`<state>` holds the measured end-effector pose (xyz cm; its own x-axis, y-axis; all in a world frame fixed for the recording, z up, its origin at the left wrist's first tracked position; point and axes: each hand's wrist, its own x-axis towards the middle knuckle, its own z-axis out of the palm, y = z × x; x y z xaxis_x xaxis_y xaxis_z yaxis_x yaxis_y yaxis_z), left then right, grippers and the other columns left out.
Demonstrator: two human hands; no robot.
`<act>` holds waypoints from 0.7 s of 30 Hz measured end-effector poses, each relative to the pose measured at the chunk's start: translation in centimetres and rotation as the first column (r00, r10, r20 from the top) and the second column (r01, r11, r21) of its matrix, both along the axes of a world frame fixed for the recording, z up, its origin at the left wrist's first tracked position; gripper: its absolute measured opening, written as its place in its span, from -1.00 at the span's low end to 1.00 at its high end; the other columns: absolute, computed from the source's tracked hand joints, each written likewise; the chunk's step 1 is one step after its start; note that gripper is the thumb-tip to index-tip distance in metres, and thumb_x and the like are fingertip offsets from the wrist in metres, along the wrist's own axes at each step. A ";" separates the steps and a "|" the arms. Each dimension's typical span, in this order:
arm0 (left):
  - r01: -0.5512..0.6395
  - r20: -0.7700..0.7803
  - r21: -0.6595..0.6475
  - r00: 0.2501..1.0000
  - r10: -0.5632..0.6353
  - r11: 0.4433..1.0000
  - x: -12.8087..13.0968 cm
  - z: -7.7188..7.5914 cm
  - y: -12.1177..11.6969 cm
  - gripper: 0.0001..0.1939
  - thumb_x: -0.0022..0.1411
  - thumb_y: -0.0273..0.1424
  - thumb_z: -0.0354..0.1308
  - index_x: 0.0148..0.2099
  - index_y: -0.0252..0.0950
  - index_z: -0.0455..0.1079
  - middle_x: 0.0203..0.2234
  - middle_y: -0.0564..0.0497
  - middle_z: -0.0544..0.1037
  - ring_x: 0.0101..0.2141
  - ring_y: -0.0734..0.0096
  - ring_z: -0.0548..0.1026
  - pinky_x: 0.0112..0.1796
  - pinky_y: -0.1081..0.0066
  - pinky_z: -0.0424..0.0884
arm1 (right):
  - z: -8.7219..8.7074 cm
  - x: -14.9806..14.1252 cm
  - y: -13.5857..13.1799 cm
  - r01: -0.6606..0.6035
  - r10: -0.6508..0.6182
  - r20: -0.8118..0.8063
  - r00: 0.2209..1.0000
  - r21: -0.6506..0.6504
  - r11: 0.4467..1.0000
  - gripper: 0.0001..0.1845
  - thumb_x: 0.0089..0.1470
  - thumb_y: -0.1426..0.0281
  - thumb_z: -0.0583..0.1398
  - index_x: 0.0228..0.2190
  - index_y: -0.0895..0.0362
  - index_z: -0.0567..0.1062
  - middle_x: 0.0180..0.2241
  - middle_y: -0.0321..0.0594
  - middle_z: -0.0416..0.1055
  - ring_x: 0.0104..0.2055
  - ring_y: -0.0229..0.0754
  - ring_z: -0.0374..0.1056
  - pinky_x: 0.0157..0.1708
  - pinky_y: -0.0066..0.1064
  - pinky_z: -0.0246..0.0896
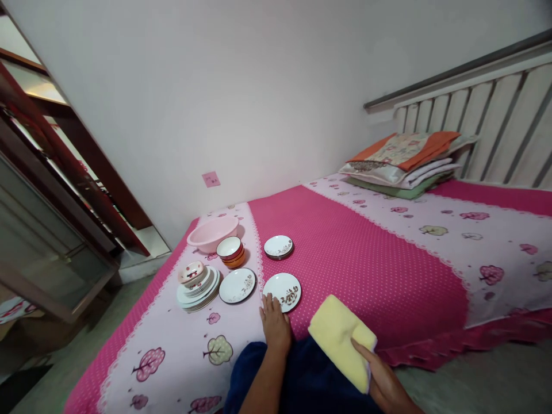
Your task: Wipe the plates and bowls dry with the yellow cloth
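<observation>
My left hand (276,328) rests with its fingers stretched out over the near left rim of a white plate (283,287) with a brown floral print, lying on the bed. In my right hand (379,371) is a folded yellow cloth (340,333), pinched at its right side and raised near my lap. Just left of the plate is another dark-rimmed floral plate (236,286). Beyond it sit small floral plates (278,246), seemingly stacked.
At the left stand stacked orange and brown bowls (230,250), a pile of white plates (194,299) topped by a patterned bowl (191,272), and a pink basin (211,233). Folded bedding (401,158) lies at the far right near a white radiator (487,115). A pink-patterned sheet (366,259) covers the bed.
</observation>
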<state>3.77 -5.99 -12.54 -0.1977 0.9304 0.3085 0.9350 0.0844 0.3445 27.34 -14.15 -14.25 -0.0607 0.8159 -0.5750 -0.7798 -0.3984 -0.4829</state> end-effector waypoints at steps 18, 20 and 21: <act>0.016 0.341 0.206 0.936 -0.087 0.978 0.9 -0.5 1.1 -0.45 0.36 -0.58 -0.06 0.29 -0.26 0.49 0.25 -0.25 0.50 0.31 -0.02 0.36 0.39 -0.11 0.04 | 7.4 1.2 5.6 0.050 -0.070 0.183 0.981 0.112 0.993 -0.15 -0.11 0.21 0.48 0.21 0.14 0.47 -0.02 -0.03 0.67 0.05 0.22 0.60 0.01 -0.11 0.61; 0.010 0.617 0.280 0.764 -0.188 0.960 0.9 0.7 1.4 -0.53 0.39 -0.46 0.00 0.24 -0.21 0.53 0.28 -0.19 0.49 0.32 -0.01 0.36 0.37 -0.04 0.12 | 7.9 0.5 7.2 0.075 -0.100 0.194 0.976 0.135 0.988 -0.16 -0.11 0.23 0.48 0.20 0.14 0.47 -0.02 -0.05 0.68 0.04 0.19 0.60 0.00 -0.15 0.61; 0.004 0.735 0.299 0.637 -0.233 0.954 0.8 1.7 1.7 -0.58 0.40 -0.38 0.05 0.21 -0.18 0.56 0.23 -0.17 0.54 0.28 -0.01 0.41 0.36 -0.01 0.17 | 8.4 0.1 8.1 0.099 -0.126 0.191 0.973 0.145 0.984 -0.17 -0.12 0.25 0.48 0.19 0.16 0.47 -0.04 -0.05 0.68 0.03 0.19 0.61 -0.02 -0.17 0.62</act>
